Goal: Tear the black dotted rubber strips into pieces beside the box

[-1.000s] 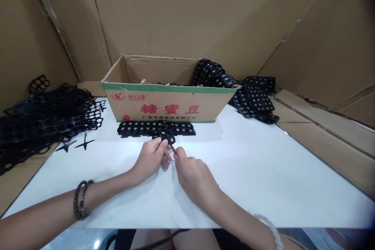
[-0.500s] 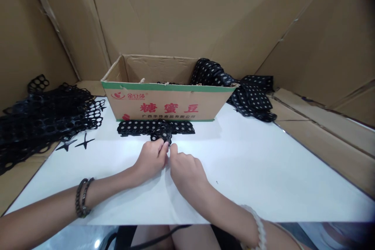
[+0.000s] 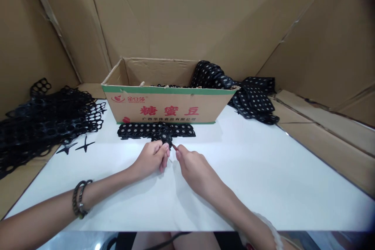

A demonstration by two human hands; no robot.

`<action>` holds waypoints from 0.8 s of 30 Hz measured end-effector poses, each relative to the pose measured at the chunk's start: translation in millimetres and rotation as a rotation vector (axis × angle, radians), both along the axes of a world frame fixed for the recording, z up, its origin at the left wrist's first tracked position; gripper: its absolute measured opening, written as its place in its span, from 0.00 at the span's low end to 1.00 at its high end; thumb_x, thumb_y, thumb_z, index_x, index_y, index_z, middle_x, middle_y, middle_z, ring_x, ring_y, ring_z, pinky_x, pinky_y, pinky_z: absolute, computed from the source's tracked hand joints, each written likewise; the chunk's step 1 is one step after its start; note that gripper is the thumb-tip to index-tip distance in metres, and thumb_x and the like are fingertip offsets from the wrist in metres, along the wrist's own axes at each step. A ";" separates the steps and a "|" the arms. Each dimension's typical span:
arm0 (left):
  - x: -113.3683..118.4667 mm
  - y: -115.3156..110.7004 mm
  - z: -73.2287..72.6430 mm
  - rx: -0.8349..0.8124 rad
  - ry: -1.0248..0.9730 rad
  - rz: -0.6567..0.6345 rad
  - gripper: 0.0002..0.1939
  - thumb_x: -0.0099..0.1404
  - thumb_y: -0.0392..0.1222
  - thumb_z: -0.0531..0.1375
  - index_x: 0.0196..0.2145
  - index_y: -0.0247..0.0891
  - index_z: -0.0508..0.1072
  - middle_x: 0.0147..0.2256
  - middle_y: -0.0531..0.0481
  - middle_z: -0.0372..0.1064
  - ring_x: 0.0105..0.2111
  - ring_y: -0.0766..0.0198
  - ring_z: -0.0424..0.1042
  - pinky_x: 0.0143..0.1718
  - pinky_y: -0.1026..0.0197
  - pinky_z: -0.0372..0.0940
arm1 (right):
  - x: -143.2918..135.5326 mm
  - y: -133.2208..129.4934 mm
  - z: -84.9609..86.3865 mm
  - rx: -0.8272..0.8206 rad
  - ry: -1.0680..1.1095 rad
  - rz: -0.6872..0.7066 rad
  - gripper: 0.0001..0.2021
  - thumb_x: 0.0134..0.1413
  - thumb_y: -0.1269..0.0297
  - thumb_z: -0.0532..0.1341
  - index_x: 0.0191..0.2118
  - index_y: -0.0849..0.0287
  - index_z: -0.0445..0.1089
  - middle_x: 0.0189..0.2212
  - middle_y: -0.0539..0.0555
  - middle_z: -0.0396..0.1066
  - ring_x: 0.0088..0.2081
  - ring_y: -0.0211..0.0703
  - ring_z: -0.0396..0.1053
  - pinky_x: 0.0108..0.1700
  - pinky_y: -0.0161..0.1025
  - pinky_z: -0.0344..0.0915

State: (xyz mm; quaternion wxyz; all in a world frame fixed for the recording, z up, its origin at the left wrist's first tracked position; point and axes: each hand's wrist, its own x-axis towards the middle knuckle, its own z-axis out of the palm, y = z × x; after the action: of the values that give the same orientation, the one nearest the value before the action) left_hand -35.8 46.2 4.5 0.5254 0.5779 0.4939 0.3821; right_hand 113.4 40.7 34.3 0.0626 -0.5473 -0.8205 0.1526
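A flat black strip with pale dots (image 3: 134,129) lies on the white table along the front of the cardboard box. Over its middle sits a bunched black dotted piece (image 3: 165,134). My left hand (image 3: 154,156) is closed, pinching the near end of that bunched piece. Just to the right, my right hand (image 3: 191,164) is closed round a thin brownish tool (image 3: 174,147), whose tip points at the bunch beside my left fingertips. A thin pale bit shows just below the left fingers.
The open cardboard box (image 3: 170,105) stands behind the strip, with black dotted material (image 3: 252,99) draped over its right end. Black perforated netting (image 3: 52,121) is heaped at the left, near two black star-shaped pieces (image 3: 85,144). Cardboard walls enclose the table (image 3: 263,179).
My right hand has moved slightly right, away from my left hand, and the brownish tool now shows in its fingers. My left hand still pinches the bunched piece. The view has shifted slightly.
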 end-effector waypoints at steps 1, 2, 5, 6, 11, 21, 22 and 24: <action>-0.2 1.0 -0.2 -0.006 -0.009 -0.003 0.17 0.61 0.50 0.46 0.23 0.35 0.61 0.12 0.57 0.60 0.11 0.71 0.58 0.15 0.69 0.55 | 0.2 1.1 0.1 -0.001 0.012 -0.007 0.12 0.58 0.66 0.39 0.30 0.58 0.56 0.20 0.51 0.64 0.21 0.37 0.60 0.21 0.31 0.44; -0.3 1.9 -0.2 -0.012 -0.015 -0.006 0.17 0.61 0.50 0.47 0.23 0.35 0.61 0.12 0.57 0.60 0.11 0.72 0.58 0.14 0.69 0.55 | -0.1 1.9 0.0 0.000 0.017 -0.013 0.12 0.58 0.66 0.39 0.30 0.58 0.56 0.20 0.51 0.63 0.21 0.36 0.59 0.21 0.31 0.43; -0.5 3.6 0.4 -0.016 -0.033 -0.012 0.17 0.61 0.50 0.47 0.23 0.35 0.61 0.12 0.57 0.59 0.10 0.72 0.59 0.15 0.69 0.55 | -2.1 2.7 -1.1 0.001 0.023 -0.028 0.11 0.58 0.66 0.40 0.30 0.58 0.56 0.18 0.50 0.62 0.19 0.35 0.56 0.21 0.31 0.42; -0.6 3.6 0.7 -0.016 -0.038 -0.014 0.17 0.61 0.50 0.47 0.23 0.35 0.61 0.12 0.57 0.59 0.10 0.72 0.58 0.15 0.69 0.56 | -2.8 2.7 -1.5 0.000 0.024 -0.031 0.12 0.58 0.67 0.40 0.30 0.58 0.56 0.18 0.50 0.61 0.19 0.35 0.56 0.21 0.31 0.42; -0.9 -3.7 2.2 0.012 -0.002 -0.030 0.18 0.61 0.50 0.47 0.21 0.35 0.61 0.11 0.57 0.59 0.11 0.72 0.58 0.16 0.69 0.56 | 3.3 8.6 1.9 0.042 -0.016 -0.129 0.12 0.58 0.67 0.39 0.34 0.59 0.58 0.19 0.52 0.64 0.20 0.37 0.59 0.22 0.32 0.43; -0.8 -7.8 4.9 -0.042 0.071 -0.080 0.19 0.61 0.51 0.46 0.21 0.35 0.61 0.13 0.56 0.59 0.10 0.72 0.57 0.13 0.69 0.53 | 24.6 22.3 12.8 0.094 0.222 -0.141 0.13 0.57 0.59 0.42 0.31 0.57 0.58 0.20 0.49 0.64 0.22 0.38 0.61 0.25 0.32 0.51; -2.1 -7.0 5.6 -0.014 0.109 -0.075 0.18 0.61 0.51 0.46 0.21 0.36 0.61 0.13 0.56 0.59 0.10 0.72 0.57 0.13 0.69 0.52 | 27.9 24.6 14.9 0.088 0.267 -0.113 0.12 0.57 0.58 0.43 0.31 0.57 0.59 0.21 0.49 0.64 0.22 0.38 0.61 0.25 0.32 0.51; -6.2 -5.4 7.7 0.134 0.261 -0.035 0.18 0.60 0.49 0.47 0.19 0.36 0.62 0.13 0.55 0.58 0.12 0.71 0.56 0.15 0.68 0.51 | 43.3 31.0 18.9 0.085 0.341 -0.099 0.13 0.56 0.56 0.45 0.33 0.57 0.60 0.23 0.49 0.66 0.24 0.38 0.63 0.25 0.32 0.53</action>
State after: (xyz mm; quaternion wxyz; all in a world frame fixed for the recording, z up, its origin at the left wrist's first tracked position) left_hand -41.9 40.7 12.2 0.4237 0.6649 0.5213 0.3265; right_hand 156.6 71.7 53.2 0.2313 -0.5500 -0.7759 0.2049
